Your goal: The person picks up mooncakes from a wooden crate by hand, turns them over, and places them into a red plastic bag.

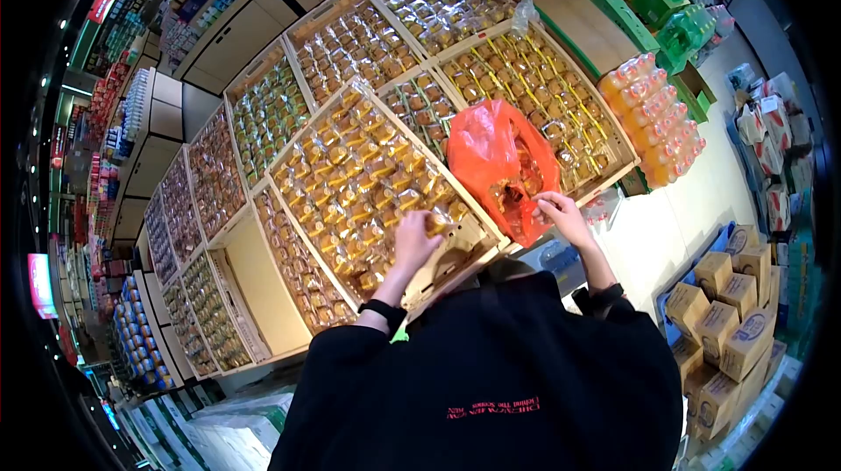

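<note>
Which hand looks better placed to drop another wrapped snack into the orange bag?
Probably the left hand: it is down in the bin of wrapped snacks and seems to grip one. The right hand is busy pinching the edge of the orange bag, keeping it open.

1. The left hand (pixel 414 241) holds a small snack (pixel 435 224) over a wooden bin (pixel 455 262).
2. The right hand (pixel 561 215) holds a red bag (pixel 491 160) open.
3. Orange drinks (pixel 653 116) and boxes (pixel 723 331) sit nearby.
</note>
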`<action>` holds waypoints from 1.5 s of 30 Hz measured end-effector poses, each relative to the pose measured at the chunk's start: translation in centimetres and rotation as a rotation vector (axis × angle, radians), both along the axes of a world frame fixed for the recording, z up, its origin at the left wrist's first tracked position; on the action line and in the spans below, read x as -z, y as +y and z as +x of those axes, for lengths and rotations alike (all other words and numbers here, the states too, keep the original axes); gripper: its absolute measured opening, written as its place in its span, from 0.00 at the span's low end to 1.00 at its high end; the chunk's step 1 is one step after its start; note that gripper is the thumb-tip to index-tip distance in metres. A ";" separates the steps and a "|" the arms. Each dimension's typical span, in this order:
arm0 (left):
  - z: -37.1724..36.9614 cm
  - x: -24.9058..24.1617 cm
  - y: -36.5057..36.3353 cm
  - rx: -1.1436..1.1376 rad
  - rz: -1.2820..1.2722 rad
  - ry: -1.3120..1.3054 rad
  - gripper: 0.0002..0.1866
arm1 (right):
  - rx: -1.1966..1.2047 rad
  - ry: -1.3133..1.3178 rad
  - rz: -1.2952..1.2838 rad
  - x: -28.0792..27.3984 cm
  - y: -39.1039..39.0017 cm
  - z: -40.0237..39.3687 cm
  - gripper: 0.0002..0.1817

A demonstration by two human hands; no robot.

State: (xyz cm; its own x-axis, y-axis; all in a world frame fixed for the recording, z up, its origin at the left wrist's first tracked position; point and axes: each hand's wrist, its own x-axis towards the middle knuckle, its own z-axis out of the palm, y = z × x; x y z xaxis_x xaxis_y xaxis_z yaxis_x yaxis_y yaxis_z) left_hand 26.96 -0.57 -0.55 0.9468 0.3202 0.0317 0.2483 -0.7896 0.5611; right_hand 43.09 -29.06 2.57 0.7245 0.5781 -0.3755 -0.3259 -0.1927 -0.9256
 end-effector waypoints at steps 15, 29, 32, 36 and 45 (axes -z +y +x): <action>3.7 7.8 -2.8 0.017 0.310 0.126 0.25 | 0.382 -0.163 -0.161 16.5 8.6 3.3 0.28; 0.2 8.9 -3.6 0.113 0.257 -0.061 0.21 | 0.527 -0.041 -0.390 21.0 10.4 6.7 0.26; -2.0 8.5 -3.7 0.417 0.125 0.111 0.23 | 0.506 0.290 -0.102 19.7 10.0 7.6 0.23; -2.7 11.6 -2.1 0.323 -0.010 0.387 0.18 | 0.522 0.398 -0.035 17.5 10.0 7.9 0.20; -2.5 11.5 -0.9 0.187 -0.065 0.573 0.22 | 0.414 -0.071 -0.052 15.8 5.9 6.3 0.13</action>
State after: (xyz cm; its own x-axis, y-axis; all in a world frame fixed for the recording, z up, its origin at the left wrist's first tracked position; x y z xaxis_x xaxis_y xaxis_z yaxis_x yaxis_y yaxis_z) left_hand 24.50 -1.46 -12.05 0.8477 0.1312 -0.5140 0.3858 -0.8175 0.4276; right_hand 49.37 -23.15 -13.28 0.9167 0.2145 -0.3372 -0.3213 -0.1065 -0.9410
